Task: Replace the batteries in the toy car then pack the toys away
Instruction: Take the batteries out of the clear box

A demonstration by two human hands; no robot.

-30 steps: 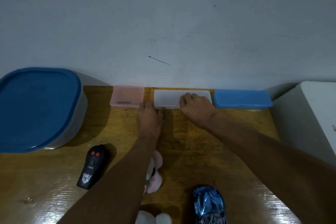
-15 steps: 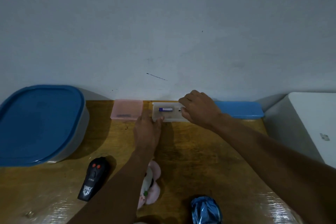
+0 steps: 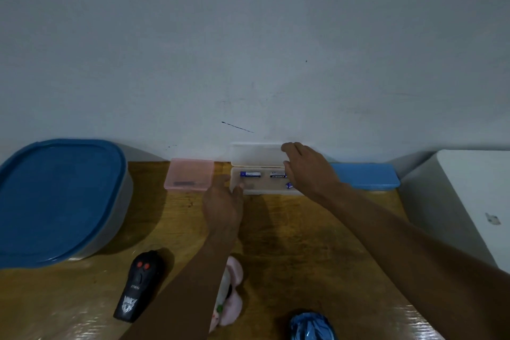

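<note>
Early stage: the clear box (image 3: 259, 191) at the far edge of the bench (image 3: 289, 234) stands open, batteries (image 3: 250, 174) inside. The left hand (image 3: 223, 203) rests straight-fingered against the box's left end. The right hand (image 3: 309, 171), fingers loose, touches the lid (image 3: 254, 154). The toy car (image 3: 311, 326) waits at the near edge; the battery swap and packing remain.

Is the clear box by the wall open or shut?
Open. Its lid stands raised against the wall, and batteries show inside the clear box.

Toy car (image 3: 311, 326): shiny blue, bottom centre, cut by the frame edge.
Blue battery (image 3: 250, 174): flat in the open clear box (image 3: 259, 190), centre of frame — left end.
Dark battery (image 3: 277, 175): same box, to its right.
Remote (image 3: 135, 290): black, two red buttons, lower left.
</note>
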